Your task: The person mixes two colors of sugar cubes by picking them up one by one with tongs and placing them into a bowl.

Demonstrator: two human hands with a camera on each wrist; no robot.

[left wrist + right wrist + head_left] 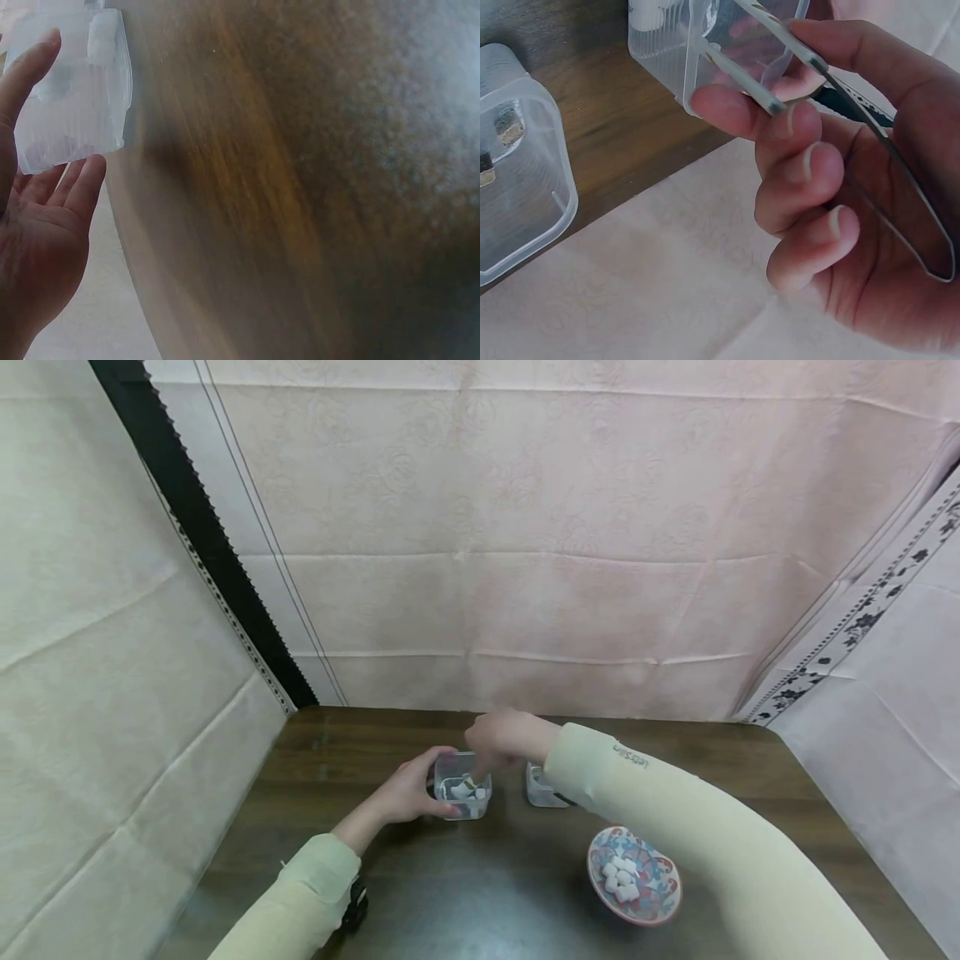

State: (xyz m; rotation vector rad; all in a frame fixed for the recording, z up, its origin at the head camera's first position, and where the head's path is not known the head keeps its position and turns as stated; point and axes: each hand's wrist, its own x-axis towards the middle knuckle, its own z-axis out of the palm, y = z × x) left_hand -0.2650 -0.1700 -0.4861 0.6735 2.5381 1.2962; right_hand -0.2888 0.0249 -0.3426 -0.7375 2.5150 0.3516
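Observation:
My left hand (408, 789) grips a small clear plastic container (472, 811), thumb on the near side and fingers around the far side. White chunks (464, 790) lie inside it. In the left wrist view, the thumb presses along the container's wall (82, 112). Above the container, my right hand (504, 737) holds metal tweezers (744, 81) with pale tips. Those tips point down into the container and stand apart in the right wrist view. Whether they touch a chunk cannot be told.
A second clear container (542, 793) stands to the right, partly hidden by the right sleeve; it holds small dark and tan pieces (510, 133). Nearer me is a patterned bowl (652, 906) with white chunks (621, 878). Cloth (525, 610) hangs behind the wooden table (450, 902).

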